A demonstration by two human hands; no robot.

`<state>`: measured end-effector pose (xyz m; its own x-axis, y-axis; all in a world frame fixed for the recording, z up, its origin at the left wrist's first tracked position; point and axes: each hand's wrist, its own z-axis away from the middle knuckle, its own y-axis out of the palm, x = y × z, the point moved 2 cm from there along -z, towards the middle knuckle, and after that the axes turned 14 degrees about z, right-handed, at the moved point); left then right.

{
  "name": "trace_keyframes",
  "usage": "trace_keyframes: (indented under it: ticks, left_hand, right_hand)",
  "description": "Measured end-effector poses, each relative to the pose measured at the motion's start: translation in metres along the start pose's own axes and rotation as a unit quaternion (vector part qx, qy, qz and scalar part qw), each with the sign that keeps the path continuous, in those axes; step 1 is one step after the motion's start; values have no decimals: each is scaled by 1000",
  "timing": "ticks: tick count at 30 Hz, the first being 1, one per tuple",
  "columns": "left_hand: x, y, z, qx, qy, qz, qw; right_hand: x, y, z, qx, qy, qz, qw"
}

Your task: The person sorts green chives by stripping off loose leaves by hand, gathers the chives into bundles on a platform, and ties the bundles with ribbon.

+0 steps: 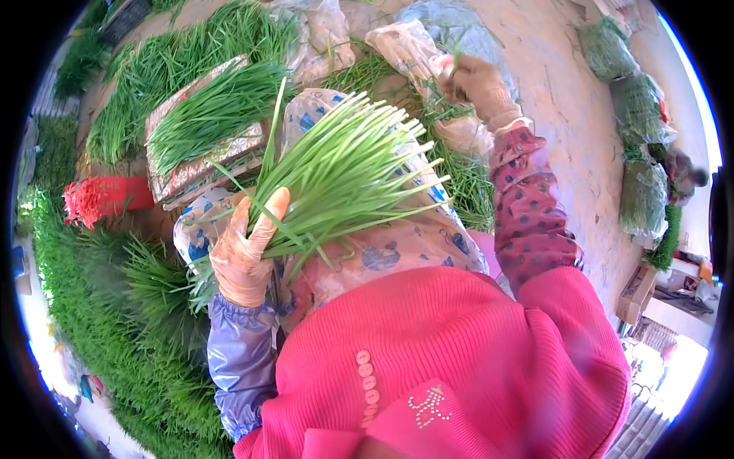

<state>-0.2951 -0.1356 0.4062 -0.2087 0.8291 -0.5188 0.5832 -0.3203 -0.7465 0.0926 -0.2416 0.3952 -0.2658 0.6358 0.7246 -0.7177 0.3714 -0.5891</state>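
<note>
Floor (554, 115): tan, dusty, scraps scattered. Far left, loose green stalks (145, 88) spread in a thick layer; just nearer, a low speckled block (222, 164) bearing a pile of cut greens (218, 111). Left, red bundle (126, 196) beside the block. Far middle, crumpled plastic sheeting (459, 27). Right, bagged greens (644, 200) in a row. Near left, dense greenery (115, 321).

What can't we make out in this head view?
All in the head view:
- Left hand: some fingers hidden by the green bunch.
- Right hand: fingertips blurred; can't tell what, if anything, they pinch.
- Red bundle: markings too small to read.
- Left-side greens: outer edge cut off by the dark lens rim.
</note>
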Motion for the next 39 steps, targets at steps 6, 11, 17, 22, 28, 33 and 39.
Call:
trace_keyframes:
  ticks: [6,11,17,22,28,33,39]
  left_hand:
    - [3,16,-10,19,-65,190,979]
    - [24,16,0,61,-254,448,855]
    - [47,14,22,67,-396,688,605]
    - [40,9,16,70,-429,639,635]
    - [36,22,4,6,-425,639,641]
    - [43,26,10,36,-384,617,686]
    - [28,15,11,13,-426,653,626]
  right_hand:
    - [13,45,16,135,-309,44,940]
    - [28,77,-8,-71,-306,82,946]
    - [39,30,-30,-121,-97,-161,975]
    - [70,-18,-4,-128,-159,-155,967]
    - [135,34,79,2,-320,62,945]
    - [130,110,77,-29,-354,348,868]
    - [118,82,32,-193,-327,290,878]
